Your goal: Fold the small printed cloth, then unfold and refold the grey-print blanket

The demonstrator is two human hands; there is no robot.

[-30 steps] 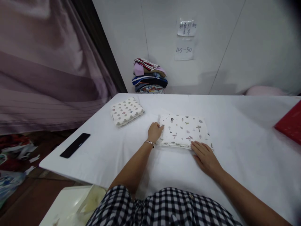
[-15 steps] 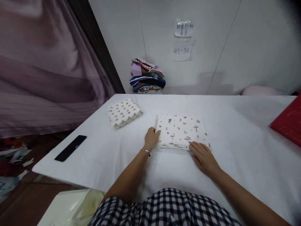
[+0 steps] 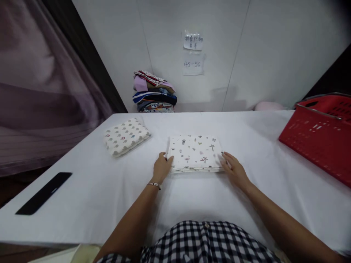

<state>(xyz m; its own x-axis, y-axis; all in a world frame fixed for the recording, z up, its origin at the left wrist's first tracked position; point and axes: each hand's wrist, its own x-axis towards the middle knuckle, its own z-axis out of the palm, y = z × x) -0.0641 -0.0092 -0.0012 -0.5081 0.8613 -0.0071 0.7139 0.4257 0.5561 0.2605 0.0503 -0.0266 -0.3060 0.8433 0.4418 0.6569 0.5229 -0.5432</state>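
A white cloth (image 3: 195, 150) printed with small palm trees, leaves and a flamingo lies folded into a flat rectangle of several layers. It rests on the white-covered table (image 3: 194, 195) in front of me. My left hand (image 3: 161, 168) grips its left edge, thumb on top; the other fingertips are partly hidden. On the opposite side, my right hand (image 3: 233, 168) closes round the right edge near the front corner, thumb towards the layers. Farther left sits another folded white cloth (image 3: 126, 137) with a grey tree-like print, touched by neither hand.
A red plastic basket (image 3: 315, 137) with a metal handle stands at the right. A flat black object (image 3: 45, 193) lies near the table's left edge. Behind the far edge rises a stack of folded fabrics (image 3: 155, 93) against the wall. A purple curtain (image 3: 41, 91) hangs at left.
My right hand has shifted from lying flat on the cloth's front right corner to its right edge. My left hand stays at the left edge. The view has turned right, showing more basket.
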